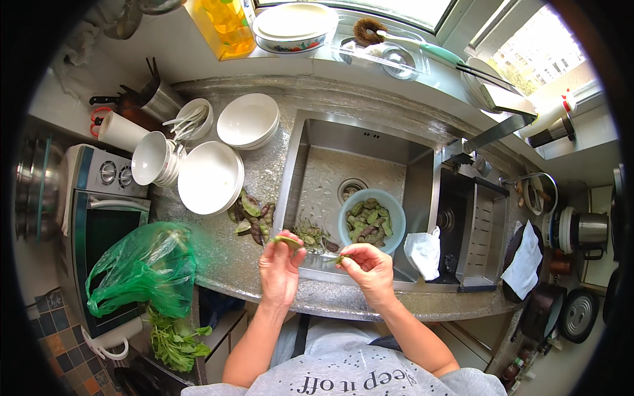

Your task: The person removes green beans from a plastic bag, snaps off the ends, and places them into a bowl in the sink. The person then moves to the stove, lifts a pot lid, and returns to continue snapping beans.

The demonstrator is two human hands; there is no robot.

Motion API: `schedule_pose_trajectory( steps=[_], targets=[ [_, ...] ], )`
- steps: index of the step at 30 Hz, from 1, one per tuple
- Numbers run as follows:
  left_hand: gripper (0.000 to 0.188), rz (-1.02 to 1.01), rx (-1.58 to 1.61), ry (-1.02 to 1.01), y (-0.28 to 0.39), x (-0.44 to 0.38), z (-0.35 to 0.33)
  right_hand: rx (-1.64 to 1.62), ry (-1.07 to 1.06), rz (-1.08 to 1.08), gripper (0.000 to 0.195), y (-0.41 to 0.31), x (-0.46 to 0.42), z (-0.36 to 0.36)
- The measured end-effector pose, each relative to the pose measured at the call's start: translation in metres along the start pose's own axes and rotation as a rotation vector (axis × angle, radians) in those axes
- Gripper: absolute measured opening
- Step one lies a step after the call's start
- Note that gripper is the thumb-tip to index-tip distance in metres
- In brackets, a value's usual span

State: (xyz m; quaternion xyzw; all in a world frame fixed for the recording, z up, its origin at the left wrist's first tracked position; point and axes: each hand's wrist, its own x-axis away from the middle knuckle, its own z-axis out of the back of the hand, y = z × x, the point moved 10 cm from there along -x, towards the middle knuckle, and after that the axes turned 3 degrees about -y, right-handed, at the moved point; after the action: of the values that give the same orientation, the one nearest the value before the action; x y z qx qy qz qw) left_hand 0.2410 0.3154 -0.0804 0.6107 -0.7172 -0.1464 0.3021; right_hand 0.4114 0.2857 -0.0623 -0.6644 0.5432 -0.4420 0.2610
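My left hand [280, 270] holds a flat green bean pod [287, 242] between thumb and fingers, above the front left edge of the sink. My right hand [369, 267] pinches a small green scrap [340, 259] just in front of the pale blue bowl [346, 236]. That bowl stands in the steel sink [324, 168] and holds several green and purplish bean pods [369, 222]. A heap of thin green trimmings [311, 233] lies on the sink floor to its left. More bean pods [252, 213], green and dark purple, rest on the counter left of the sink.
Stacked white bowls [210, 178] stand on the counter [237, 267] at left. A green plastic bag [148, 267] and leafy greens [176, 339] are at the lower left. A white cloth [422, 252] drapes over the divider by the smaller dark sink [448, 218]. The faucet [495, 133] rises behind.
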Motion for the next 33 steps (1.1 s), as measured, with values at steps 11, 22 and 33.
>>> schedule_pose_trajectory(
  steps=[11,22,33],
  targets=[
    [0.045,0.340,-1.183,-0.340,-0.122,-0.067,-0.001,1.092,0.100,-0.005,0.016,0.088,-0.036,0.034],
    [0.017,-0.250,-1.774,0.195,0.060,-0.037,0.029,1.249,0.036,0.111,0.011,0.105,-0.054,0.015],
    [0.021,-0.344,-2.259,0.025,0.038,-0.088,0.033,1.218,-0.133,0.082,0.033,0.099,-0.040,-0.004]
  ],
)
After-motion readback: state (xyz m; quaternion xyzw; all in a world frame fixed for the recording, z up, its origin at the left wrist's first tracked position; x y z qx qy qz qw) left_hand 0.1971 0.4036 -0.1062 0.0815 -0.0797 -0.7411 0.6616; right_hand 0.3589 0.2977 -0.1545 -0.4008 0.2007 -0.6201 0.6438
